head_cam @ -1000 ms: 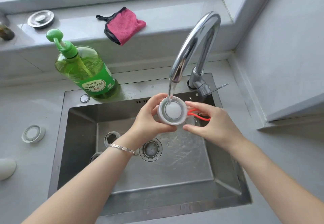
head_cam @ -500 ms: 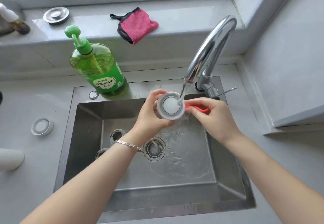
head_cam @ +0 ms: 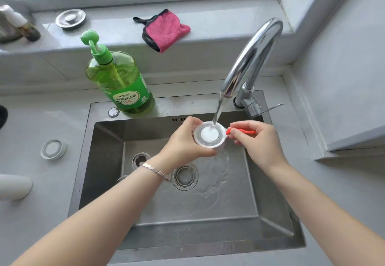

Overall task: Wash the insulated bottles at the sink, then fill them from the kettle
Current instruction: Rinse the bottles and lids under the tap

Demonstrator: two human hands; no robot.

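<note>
Both forearms enter from the near edge and reach over the sink (head_cam: 187, 240). The left wrist carries a silver bracelet (head_cam: 156, 171). Water spreads over the basin floor around the drain (head_cam: 185, 176).

The left hand (head_cam: 183, 140) grips a white bottle lid (head_cam: 209, 134), fingers curled round its rim, open side up. The lid is held above the basin, directly under the water stream (head_cam: 217, 109), which strikes its far inner edge. The right hand (head_cam: 258, 143) pinches an orange strap (head_cam: 241, 131) fixed to the lid's right side.

The tap (head_cam: 254, 57) stands at the rear right corner of the sink, spout curved toward the lid. A green soap bottle (head_cam: 123, 84) stands on the rear sink rim, left of the tap.

On the counter left of the sink lies a small round cap (head_cam: 53, 149); nearer, a white rounded object (head_cam: 14, 186) is cut by the frame edge.

On the window ledge lie a pink cloth (head_cam: 166, 30) and a metal sink plug (head_cam: 70, 18). A small bottle (head_cam: 23, 26) stands at the far left.
</note>
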